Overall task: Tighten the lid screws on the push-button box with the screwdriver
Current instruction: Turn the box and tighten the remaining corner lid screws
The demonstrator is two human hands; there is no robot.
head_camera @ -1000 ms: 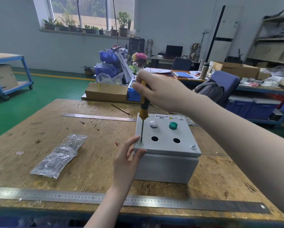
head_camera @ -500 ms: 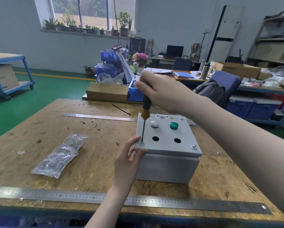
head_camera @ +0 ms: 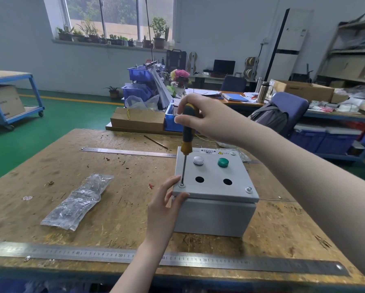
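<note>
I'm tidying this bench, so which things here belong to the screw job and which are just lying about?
In use: push-button box, screwdriver gripped by right hand, near-left lid screw, left hand steadying the lid.

Lying about: plastic bag, long ruler, far ruler.

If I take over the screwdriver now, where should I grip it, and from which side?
Grip the screwdriver by its thick black-and-yellow handle, coming from the right as the right hand does. It stands nearly upright, tip in the near-left lid screw; the shaft is thin, and the left hand occupies the box's left corner.
</note>
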